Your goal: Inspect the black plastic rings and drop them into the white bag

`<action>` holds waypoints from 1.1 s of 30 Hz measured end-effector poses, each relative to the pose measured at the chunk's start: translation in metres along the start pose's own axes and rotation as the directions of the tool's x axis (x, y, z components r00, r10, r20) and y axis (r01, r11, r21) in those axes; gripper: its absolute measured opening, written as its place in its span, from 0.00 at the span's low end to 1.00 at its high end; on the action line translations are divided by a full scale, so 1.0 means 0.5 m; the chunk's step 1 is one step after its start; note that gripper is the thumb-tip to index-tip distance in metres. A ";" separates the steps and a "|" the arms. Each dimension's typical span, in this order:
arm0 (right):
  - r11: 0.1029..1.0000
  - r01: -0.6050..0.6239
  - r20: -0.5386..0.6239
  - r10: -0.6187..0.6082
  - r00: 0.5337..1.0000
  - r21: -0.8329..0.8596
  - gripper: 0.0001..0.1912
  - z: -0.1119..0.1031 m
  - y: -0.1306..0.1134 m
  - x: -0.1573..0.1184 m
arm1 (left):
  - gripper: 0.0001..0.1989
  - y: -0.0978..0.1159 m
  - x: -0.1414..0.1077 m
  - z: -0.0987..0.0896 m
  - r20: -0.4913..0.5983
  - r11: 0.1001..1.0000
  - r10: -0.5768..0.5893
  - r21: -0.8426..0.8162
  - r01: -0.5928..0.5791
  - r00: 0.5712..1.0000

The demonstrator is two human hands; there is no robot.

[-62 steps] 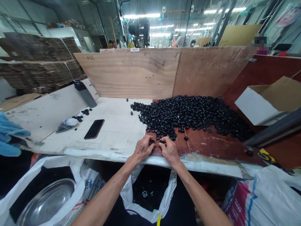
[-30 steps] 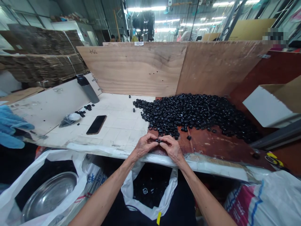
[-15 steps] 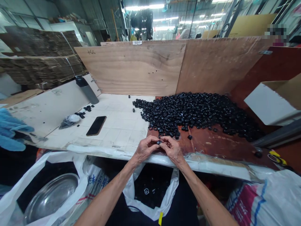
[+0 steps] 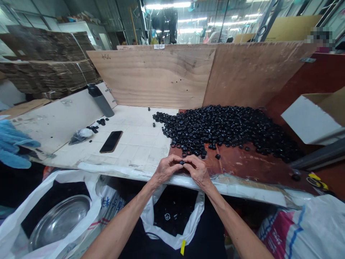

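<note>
A small black plastic part [image 4: 182, 163] is pinched between the fingertips of both hands above the table's front edge. My left hand [image 4: 167, 169] grips it from the left, thumb and forefinger closed. From the other side my right hand [image 4: 198, 170] holds it the same way. The fingers cover much of the part, so its exact shape is hard to make out. Just beyond the hands spreads a large pile of small black ring-like caps [image 4: 226, 126]. Below them an open white bag [image 4: 185, 241] with dark contents hangs at the table edge.
A phone [image 4: 111, 141], a dark bottle [image 4: 101, 101] and a small plastic bag [image 4: 81, 136] lie to the left. Wooden boards [image 4: 151, 79] wall the back. A white box [image 4: 312, 118] stands right, near yellow-handled scissors [image 4: 319, 181]. A metal bowl [image 4: 60, 221] sits lower left.
Both hands stay together at the same spot, and the black part between the fingertips appears slightly turned or more covered. The whole view has shifted slightly.
</note>
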State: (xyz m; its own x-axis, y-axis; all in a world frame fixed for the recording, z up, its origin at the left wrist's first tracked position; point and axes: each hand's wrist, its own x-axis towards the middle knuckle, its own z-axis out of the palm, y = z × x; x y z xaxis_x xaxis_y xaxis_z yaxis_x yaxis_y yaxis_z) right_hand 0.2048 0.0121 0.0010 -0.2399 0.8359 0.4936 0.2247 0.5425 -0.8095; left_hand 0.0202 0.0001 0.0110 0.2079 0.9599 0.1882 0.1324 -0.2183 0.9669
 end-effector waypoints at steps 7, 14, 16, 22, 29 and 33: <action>0.997 0.026 -0.002 -0.026 1.000 0.071 0.08 0.002 0.007 -0.003 | 0.14 0.001 0.005 -0.003 0.023 0.983 -0.125 -0.129 0.127 0.992; 0.951 -0.217 -0.033 0.230 0.973 0.218 0.19 0.019 0.025 -0.011 | 0.12 0.006 0.003 0.003 -0.007 0.995 0.030 -0.096 -0.031 1.000; 0.969 -0.204 -0.052 0.213 0.976 0.142 0.18 0.020 0.021 -0.010 | 0.10 0.003 0.003 0.004 0.008 0.993 0.108 -0.037 -0.108 0.994; 0.987 -0.107 -0.042 0.103 0.994 -0.118 0.13 0.013 -0.006 -0.008 | 0.09 -0.002 0.001 0.003 0.022 0.991 0.133 0.004 -0.133 0.991; 0.965 -0.075 -0.007 0.076 0.997 -0.252 0.19 0.009 -0.013 -0.008 | 0.11 -0.011 -0.002 0.002 0.017 0.996 0.055 -0.068 -0.054 0.998; 0.973 -0.069 0.038 0.079 0.996 -0.222 0.18 0.004 -0.023 -0.008 | 0.11 -0.009 -0.003 0.002 -0.007 0.994 0.034 -0.101 -0.034 0.999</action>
State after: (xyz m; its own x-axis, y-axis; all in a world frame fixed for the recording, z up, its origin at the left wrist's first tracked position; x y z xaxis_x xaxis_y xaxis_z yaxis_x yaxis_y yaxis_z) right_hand 0.2014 0.0024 0.0076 -0.2569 0.8724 0.4157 0.4446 0.4887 -0.7507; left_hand 0.0206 -0.0004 0.0064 0.2050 0.9532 0.2221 0.0262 -0.2322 0.9723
